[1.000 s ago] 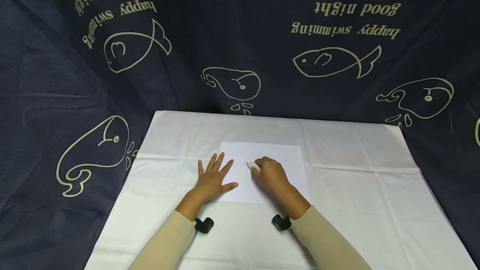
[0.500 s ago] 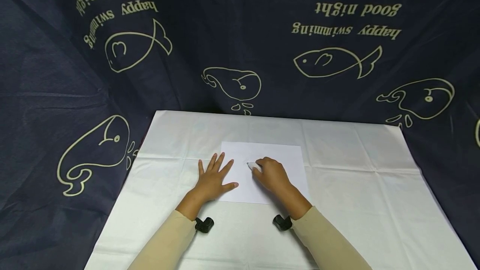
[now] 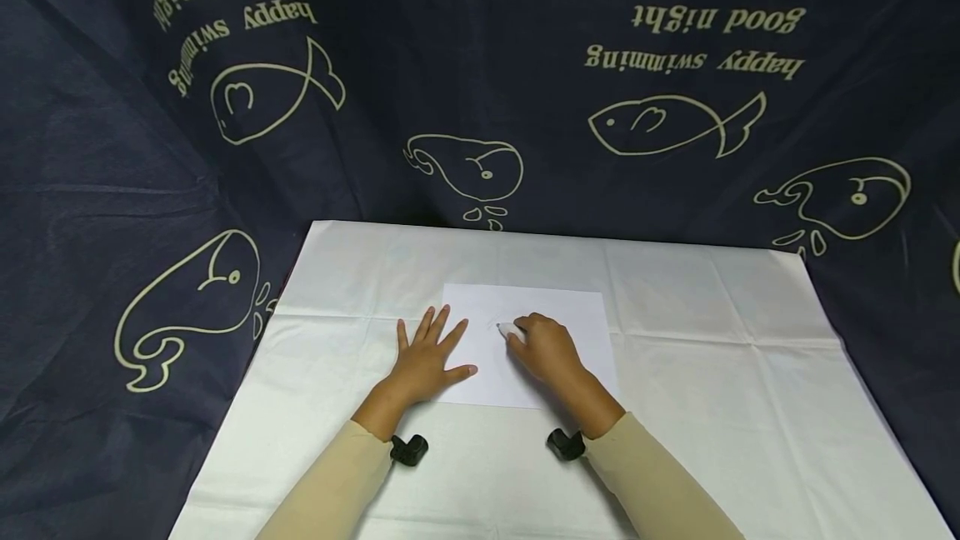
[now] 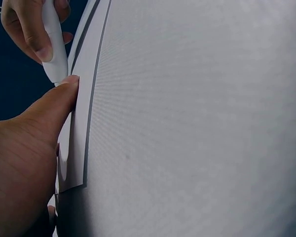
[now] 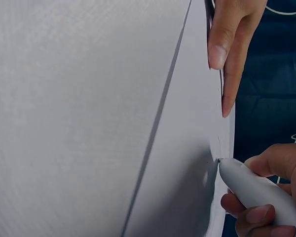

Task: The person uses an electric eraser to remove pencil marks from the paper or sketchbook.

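One white pen [image 5: 255, 188] is gripped by the right hand [image 3: 550, 349].

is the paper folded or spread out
Spread out: the paper lies on the white cloth as one rectangle, no fold showing.

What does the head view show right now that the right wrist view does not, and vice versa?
Only the head view: the beige fabric sleeves, the small black wrist-worn devices and the pale printed lettering on the navy cloth.

Only the right wrist view: the long body of the thick white rounded pen; the head view shows just its front end.

Both: the bare left hand, the bare right hand holding the pen, and part of the white paper sheet.
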`<move>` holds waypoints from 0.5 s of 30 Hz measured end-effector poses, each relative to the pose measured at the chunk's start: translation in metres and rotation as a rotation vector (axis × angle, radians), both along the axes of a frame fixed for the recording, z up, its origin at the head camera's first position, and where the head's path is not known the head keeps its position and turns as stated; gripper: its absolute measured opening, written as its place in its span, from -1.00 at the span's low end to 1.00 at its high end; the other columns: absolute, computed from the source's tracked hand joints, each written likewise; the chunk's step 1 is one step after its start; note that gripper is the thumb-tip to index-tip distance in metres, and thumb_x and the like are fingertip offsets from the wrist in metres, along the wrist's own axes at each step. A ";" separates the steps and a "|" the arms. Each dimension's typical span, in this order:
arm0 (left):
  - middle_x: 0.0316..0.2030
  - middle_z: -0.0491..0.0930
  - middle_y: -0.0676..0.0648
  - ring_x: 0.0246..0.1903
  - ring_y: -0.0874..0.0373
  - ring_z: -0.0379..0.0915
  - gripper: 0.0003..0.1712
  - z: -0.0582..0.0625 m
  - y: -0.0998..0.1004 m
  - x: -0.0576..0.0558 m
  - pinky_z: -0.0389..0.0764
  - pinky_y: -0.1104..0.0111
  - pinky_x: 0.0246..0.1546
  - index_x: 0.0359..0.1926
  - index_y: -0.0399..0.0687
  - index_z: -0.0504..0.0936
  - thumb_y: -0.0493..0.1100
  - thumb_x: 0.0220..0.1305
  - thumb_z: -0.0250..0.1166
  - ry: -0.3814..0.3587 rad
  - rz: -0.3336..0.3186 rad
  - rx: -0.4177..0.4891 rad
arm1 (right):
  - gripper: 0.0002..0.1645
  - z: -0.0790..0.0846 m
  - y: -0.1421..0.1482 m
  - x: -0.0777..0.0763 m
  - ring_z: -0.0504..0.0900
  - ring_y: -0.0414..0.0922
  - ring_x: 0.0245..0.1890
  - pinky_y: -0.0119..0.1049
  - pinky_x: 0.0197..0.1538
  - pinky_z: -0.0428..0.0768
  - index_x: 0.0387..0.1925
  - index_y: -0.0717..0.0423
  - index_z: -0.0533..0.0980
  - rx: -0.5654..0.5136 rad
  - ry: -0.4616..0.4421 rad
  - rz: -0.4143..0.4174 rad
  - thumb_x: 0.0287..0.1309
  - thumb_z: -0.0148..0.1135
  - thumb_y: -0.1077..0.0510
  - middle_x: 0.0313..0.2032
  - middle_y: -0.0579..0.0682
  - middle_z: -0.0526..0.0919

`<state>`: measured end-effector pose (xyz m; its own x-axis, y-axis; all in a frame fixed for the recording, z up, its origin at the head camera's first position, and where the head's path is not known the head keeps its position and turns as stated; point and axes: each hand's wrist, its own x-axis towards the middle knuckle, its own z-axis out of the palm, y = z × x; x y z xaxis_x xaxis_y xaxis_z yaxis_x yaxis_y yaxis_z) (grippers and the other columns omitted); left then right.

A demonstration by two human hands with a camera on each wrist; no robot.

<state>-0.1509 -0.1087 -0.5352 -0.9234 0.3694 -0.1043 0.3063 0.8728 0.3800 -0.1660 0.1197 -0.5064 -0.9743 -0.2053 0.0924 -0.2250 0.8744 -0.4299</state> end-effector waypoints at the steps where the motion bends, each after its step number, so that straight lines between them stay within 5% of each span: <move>1: 0.64 -0.18 -0.14 0.63 -0.19 -0.40 -0.05 0.000 0.000 0.000 -0.40 -0.44 0.41 0.59 0.22 0.11 0.42 0.33 0.17 0.001 0.000 -0.001 | -0.67 0.000 0.000 0.000 0.76 0.09 -0.21 -0.03 -0.14 0.68 -0.08 0.26 0.71 -0.002 -0.003 0.007 0.23 0.34 0.10 -0.18 0.18 0.77; 15: 0.64 -0.17 -0.14 0.63 -0.18 -0.40 -0.04 0.001 0.000 0.000 -0.41 -0.43 0.42 0.59 0.20 0.12 0.41 0.32 0.19 -0.008 0.006 0.015 | -0.68 -0.004 0.004 -0.002 0.76 0.15 -0.16 0.01 -0.08 0.70 -0.10 0.27 0.71 -0.007 0.056 -0.018 0.21 0.36 0.12 -0.20 0.19 0.78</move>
